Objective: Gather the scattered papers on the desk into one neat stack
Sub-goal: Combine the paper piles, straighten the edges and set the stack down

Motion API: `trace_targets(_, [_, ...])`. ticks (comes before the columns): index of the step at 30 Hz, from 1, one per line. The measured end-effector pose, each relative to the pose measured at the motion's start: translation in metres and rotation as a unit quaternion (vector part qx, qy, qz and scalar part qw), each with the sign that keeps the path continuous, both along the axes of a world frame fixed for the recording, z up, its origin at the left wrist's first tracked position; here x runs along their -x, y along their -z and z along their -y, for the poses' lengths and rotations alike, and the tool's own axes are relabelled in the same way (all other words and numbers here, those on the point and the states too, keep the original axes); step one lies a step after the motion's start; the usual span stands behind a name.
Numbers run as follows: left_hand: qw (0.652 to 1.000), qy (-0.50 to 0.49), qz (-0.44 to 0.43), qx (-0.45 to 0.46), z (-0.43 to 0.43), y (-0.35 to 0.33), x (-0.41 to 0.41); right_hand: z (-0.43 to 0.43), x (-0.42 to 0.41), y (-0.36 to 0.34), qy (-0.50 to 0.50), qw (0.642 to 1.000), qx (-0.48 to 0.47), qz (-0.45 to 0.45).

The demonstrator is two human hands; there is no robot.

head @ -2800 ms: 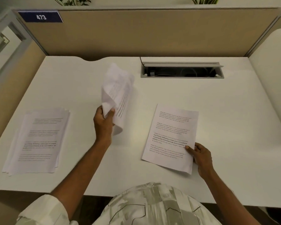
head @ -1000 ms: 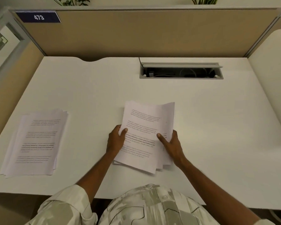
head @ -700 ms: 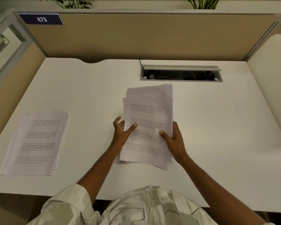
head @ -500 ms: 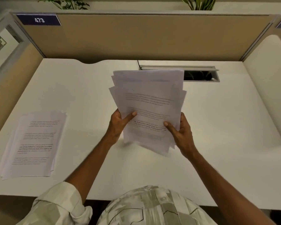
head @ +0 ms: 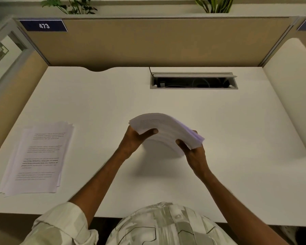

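A bundle of white printed papers [head: 163, 129] stands on its lower edge over the middle of the white desk [head: 237, 138], bowed over so its top curls toward the far side. My left hand [head: 136, 140] grips its left side and my right hand [head: 193, 151] grips its right side, thumbs on the near face. A second stack of printed papers [head: 40, 158] lies flat at the desk's left, its sheets slightly fanned out, well apart from both hands.
An open cable tray [head: 193, 82] with wires is set into the desk at the back. Beige partition walls [head: 148, 43] close the back and both sides. A label reading 473 [head: 43, 25] sits top left. Plants show above the partition.
Both hands gathered the loose sheets at the desk's middle, lifted them upright, and now the bundle has dropped lower and bowed away from me. The left stack has not moved.
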State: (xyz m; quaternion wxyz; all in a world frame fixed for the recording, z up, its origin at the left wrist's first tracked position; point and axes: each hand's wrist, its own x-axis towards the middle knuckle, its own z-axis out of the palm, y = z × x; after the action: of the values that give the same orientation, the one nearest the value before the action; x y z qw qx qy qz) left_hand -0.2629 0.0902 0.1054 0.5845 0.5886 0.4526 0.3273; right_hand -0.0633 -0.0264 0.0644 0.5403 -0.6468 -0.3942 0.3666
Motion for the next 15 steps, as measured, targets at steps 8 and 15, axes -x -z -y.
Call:
trace_targets(8, [0.999,-0.019,0.027,0.003,-0.003,0.0,0.011,-0.009,-0.008,-0.01,-0.003,1.0,-0.013,0.005])
trace_targets(15, [0.998,-0.012,-0.055,0.027,0.011,0.032,0.016,0.009,-0.016,0.021,-0.015,0.997,0.033,0.062])
